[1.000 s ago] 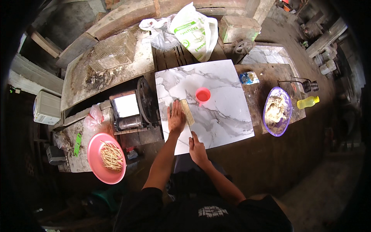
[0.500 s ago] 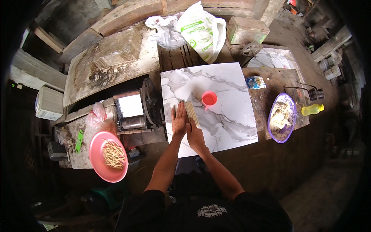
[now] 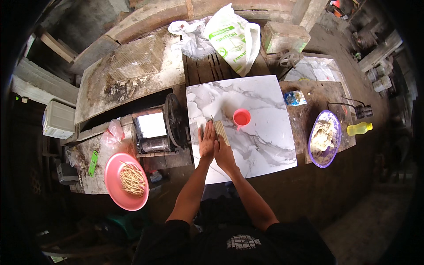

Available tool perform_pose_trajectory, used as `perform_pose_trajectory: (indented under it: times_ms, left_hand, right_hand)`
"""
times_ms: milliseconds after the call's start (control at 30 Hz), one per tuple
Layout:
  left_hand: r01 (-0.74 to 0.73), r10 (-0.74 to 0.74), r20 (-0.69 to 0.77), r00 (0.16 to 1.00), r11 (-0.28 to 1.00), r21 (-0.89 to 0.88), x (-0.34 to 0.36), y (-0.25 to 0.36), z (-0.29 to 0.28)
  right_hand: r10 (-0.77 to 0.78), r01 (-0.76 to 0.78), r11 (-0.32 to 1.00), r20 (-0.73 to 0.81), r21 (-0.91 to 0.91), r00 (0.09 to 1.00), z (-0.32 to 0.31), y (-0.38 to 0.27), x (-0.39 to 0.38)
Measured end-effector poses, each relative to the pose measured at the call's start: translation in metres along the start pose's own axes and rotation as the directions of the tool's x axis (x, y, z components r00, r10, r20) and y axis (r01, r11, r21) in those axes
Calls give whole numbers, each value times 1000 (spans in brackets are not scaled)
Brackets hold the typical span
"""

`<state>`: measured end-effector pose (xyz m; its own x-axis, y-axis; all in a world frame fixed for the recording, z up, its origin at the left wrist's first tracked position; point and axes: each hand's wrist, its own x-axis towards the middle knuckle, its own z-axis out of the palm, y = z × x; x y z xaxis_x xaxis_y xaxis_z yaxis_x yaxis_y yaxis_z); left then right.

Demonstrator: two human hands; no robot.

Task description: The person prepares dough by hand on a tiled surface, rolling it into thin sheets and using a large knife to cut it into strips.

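Observation:
On the marble-patterned board, several pale strips, apparently dough, lie side by side as a narrow ribbed slab. My left hand is flat on the board just left of them, its fingers stretched forward and together. A thin tip of something pale shows past those fingertips; the rest is hidden underneath. With fingers bent, my right hand covers the near end of the strips and appears to grip it. A red-pink cup stands to the right of the strips.
A pink basin with many thin pale sticks is at left, near a roller machine with a wheel. At right are a purple-rimmed basin with pale dough, a yellow bottle and a blue packet. A white-green bag lies behind.
The whole view has shifted slightly. My left hand has slid a little forward and right, and a thin tip now shows beyond its fingers. My right hand stays at the strips.

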<state>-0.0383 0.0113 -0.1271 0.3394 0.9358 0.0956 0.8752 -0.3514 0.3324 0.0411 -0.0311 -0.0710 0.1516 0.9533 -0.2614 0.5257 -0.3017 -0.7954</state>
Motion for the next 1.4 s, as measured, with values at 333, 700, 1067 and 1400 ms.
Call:
perform_pose_trajectory:
  times_ms: [333,700,1067,1400]
  left_hand:
    - [27,-44,109,993,988,150,13,-16,0]
    - [73,-86,98,991,988,134,12,-2,-10]
    - [49,-46,-87,995,998,35,17,-4,6]
    - [101,-100,-85,991,995,-1,17,-4,11]
  right_hand:
    - [54,-54,997,-4,-52,999,11,-4,-16]
    - [22,-23,991,-9,-132,1000,11,9,-36]
    - [-62,53,992,-78,-111,995,5,27,-54]
    - [-52,54,998,-58,32,997,-8,14,-43]
